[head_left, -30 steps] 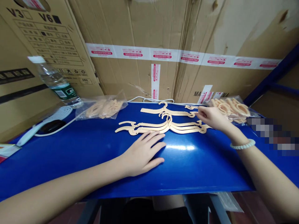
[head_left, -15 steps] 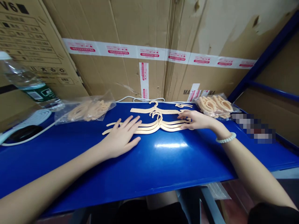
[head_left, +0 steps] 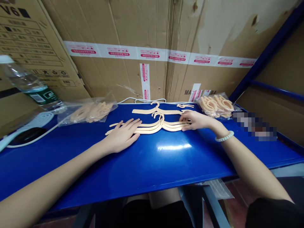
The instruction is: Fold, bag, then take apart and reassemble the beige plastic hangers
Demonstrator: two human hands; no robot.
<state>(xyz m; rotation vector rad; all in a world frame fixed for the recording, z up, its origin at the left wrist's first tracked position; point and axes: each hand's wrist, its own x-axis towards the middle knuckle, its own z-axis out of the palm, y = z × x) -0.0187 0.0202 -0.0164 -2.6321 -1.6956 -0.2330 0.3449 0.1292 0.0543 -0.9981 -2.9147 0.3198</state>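
Observation:
Several cream-coloured clothes hangers (head_left: 152,129) lie nested together on the blue table (head_left: 133,171), their hooks pointing away from me. My left hand (head_left: 122,136) rests flat over their left arms, fingers stretched out. At the opposite end, my right hand (head_left: 196,120) has its fingers bent and closed around the right tips of the hangers. Just behind this group lies another cream hanger (head_left: 143,111), whose right end reaches close to my right fingers. A few small loose cream pieces (head_left: 186,106) sit farther back.
Clear bags of folded cream parts lie at the left (head_left: 95,112) and right (head_left: 215,106). A water bottle (head_left: 40,91), a black oval object (head_left: 28,135) and a white cable (head_left: 128,99) are on the table. Large cardboard boxes (head_left: 114,76) stand behind; a blue frame bar (head_left: 268,47) rises at right.
My left fingers have drawn closer together and stay flat on the hangers. My right fingers have closed in on the hanger tips. The view has shifted slightly.

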